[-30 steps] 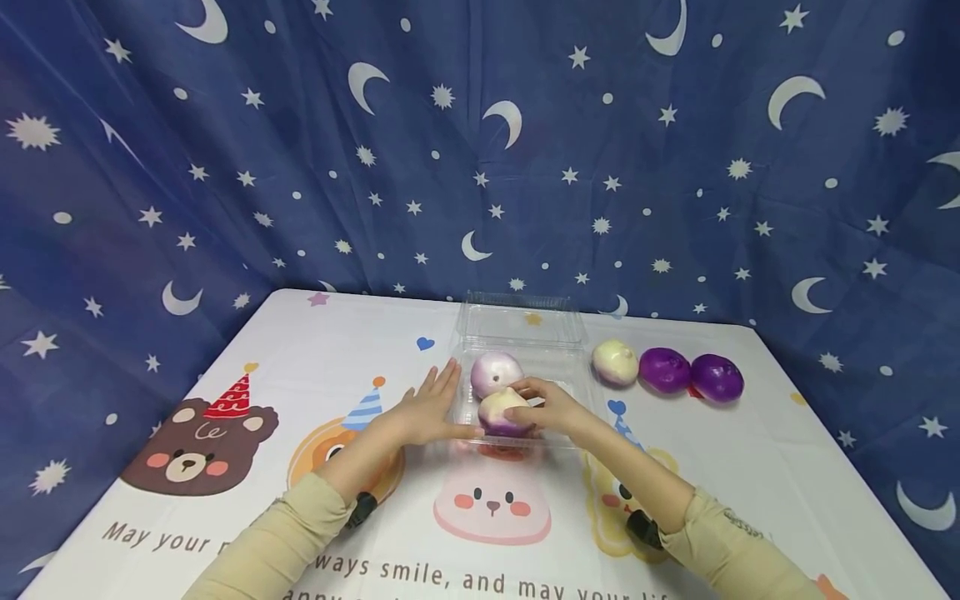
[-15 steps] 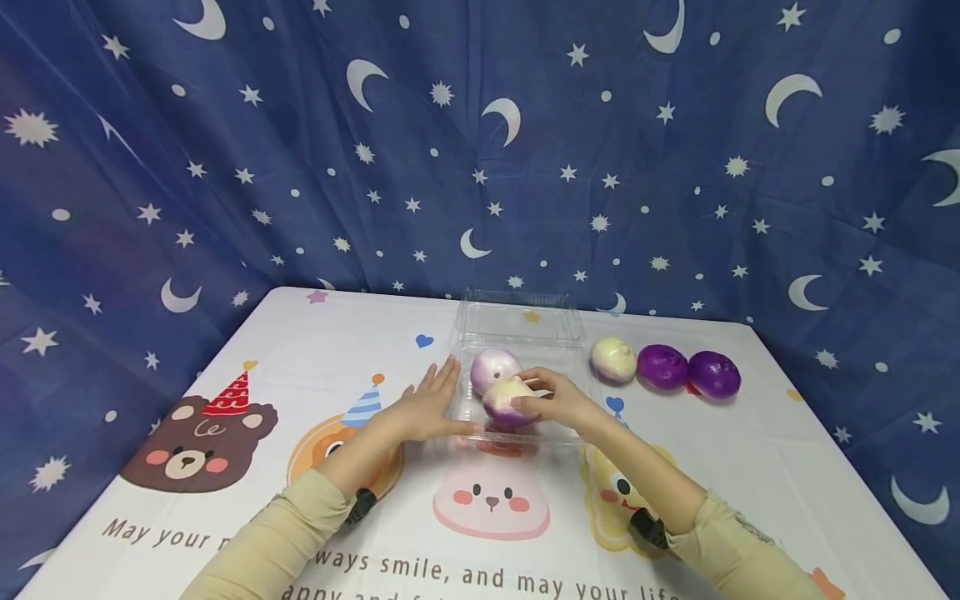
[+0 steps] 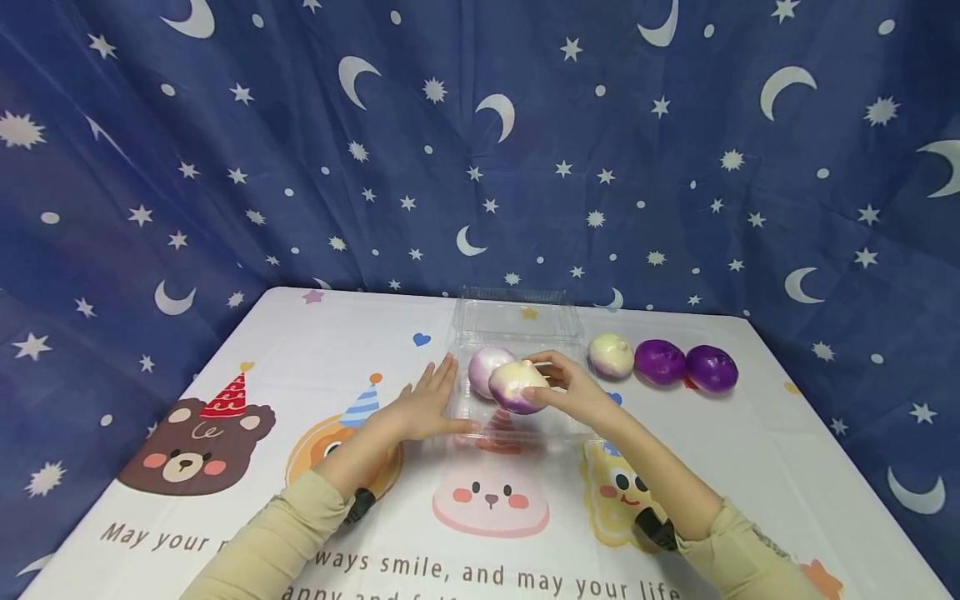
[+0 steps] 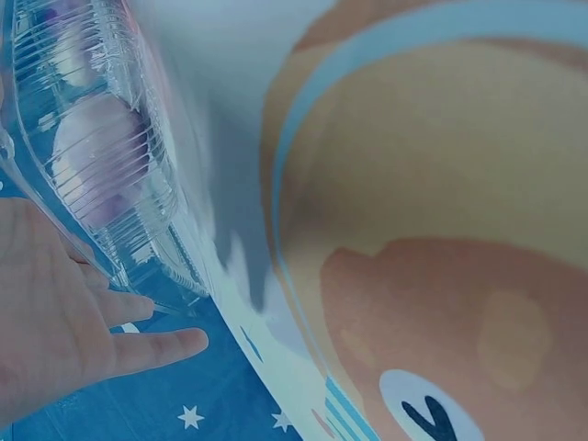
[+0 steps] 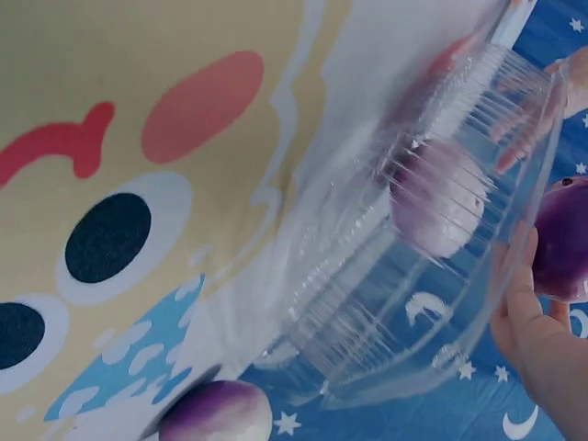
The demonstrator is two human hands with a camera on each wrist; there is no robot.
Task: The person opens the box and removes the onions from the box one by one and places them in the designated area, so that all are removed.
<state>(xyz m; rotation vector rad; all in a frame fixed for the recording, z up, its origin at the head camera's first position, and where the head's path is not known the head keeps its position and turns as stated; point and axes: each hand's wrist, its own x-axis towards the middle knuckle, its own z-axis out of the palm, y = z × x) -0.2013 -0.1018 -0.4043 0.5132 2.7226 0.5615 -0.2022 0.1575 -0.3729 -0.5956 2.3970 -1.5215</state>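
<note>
My right hand (image 3: 576, 393) grips a cream-and-purple onion (image 3: 517, 388) between thumb and fingers, over the clear plastic clamshell box (image 3: 555, 421). In the right wrist view this onion (image 5: 562, 239) shows beyond the see-through wall, partly cut off by the frame. A pale lilac onion (image 3: 486, 367) sits inside the box, partly hidden behind the held one. At the box's left side my left hand (image 3: 427, 410) lies with fingers spread, its thumb along the front rim. Ribbed box wall (image 4: 119, 175) stands beside the left hand (image 4: 55, 322) in the left wrist view.
The box lid (image 3: 517, 318) lies folded back toward the blue curtain (image 3: 420, 150). Right of the box, a cream onion (image 3: 611, 357) and two purple onions (image 3: 660, 362) stand in a row on the printed white tablecloth (image 3: 360, 325).
My right hand has raised the cream-and-purple onion and moved it slightly right and away from me. The left hand stays at the box. The head view has shifted slightly.
</note>
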